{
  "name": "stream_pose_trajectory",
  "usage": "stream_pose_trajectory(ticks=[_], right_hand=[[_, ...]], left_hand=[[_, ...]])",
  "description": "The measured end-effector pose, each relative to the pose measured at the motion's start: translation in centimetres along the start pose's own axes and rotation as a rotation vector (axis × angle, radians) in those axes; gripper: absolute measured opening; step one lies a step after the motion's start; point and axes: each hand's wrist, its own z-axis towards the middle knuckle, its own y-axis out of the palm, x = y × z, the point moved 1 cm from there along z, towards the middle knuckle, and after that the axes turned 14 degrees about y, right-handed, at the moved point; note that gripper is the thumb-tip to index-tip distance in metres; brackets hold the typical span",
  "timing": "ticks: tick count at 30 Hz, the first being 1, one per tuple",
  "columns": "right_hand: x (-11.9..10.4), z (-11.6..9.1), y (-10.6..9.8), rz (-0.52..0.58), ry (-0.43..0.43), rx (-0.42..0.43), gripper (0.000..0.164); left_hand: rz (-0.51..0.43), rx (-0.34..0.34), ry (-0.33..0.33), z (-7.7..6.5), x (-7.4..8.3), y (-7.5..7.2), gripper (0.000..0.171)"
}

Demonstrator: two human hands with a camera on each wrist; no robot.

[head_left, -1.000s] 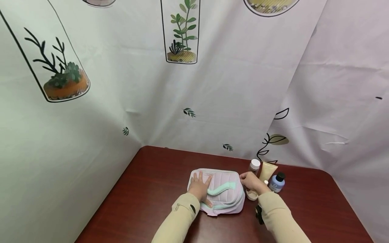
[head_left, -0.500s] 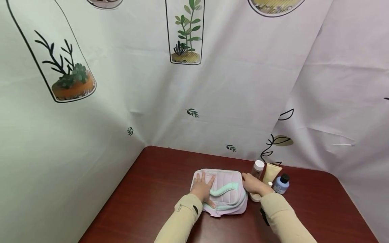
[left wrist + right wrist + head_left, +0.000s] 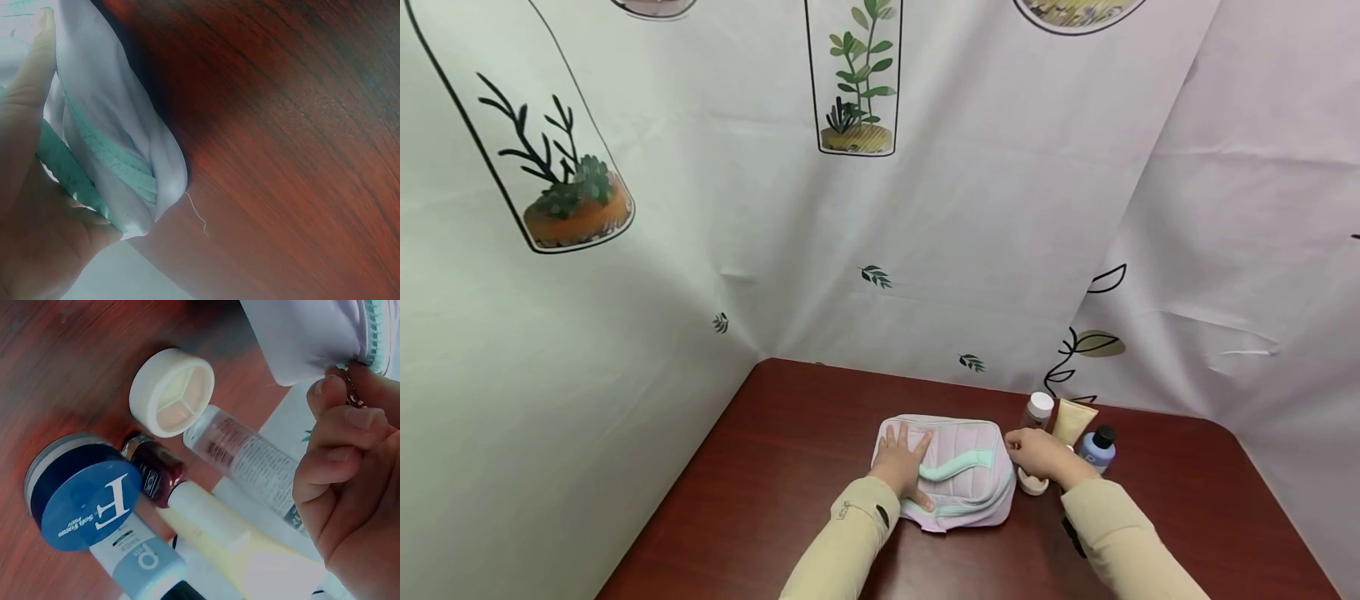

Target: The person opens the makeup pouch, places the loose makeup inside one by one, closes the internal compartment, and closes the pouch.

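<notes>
A lilac quilted toiletry bag with a mint-green handle and mint zipper trim lies on the table. My left hand rests spread on its left side, pressing the top. The left wrist view shows part of that hand against the bag's folded edge. At the bag's right side is my right hand. In the right wrist view, the right hand pinches a small metal zipper pull between thumb and forefinger, beside the mint zipper.
Right of the bag stand a white-capped bottle, a cream tube, a blue bottle and an open round compact. The right wrist view adds a blue-lidded jar and a dark red nail polish bottle.
My right hand has shifted slightly to the right and nearer to me along the bag's right side. The left hand keeps its place on the bag. The head view has turned a little.
</notes>
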Motion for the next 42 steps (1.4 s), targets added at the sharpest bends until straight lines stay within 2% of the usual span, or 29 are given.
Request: stream_pose_trajectory(ticks=[3,10,22,31,38,42], right_hand=[[0.4,-0.4,-0.2,-0.059,-0.034,0.025,0.022],[1.1,-1.0,-0.4,-0.027,-0.061,0.010,0.024],[1.3,-1.6,-0.2,-0.055,-0.051,0.064,0.027],[1.1,-1.8,0.5,-0.037,-0.026,0.076,0.025],[1.2,-1.8,1.4,-0.039,-0.055,0.105,0.025],[1.1,-1.6,2.2,-0.036,-0.065,0.088,0.026]], left_hand=[[-0.002,0.003,0.007,0.1,-0.1,0.2,0.119],[0.005,0.007,0.004,0.1,-0.3,0.0,0.117],[0.007,0.009,-0.002,0.2,0.0,-0.1,0.116],[0.119,0.043,-0.084,1.2,0.4,1.1,0.119],[0.185,0.024,-0.140,1.7,0.9,1.4,0.120],[0.207,-0.010,-0.191,1.7,1.5,1.1,0.120]])
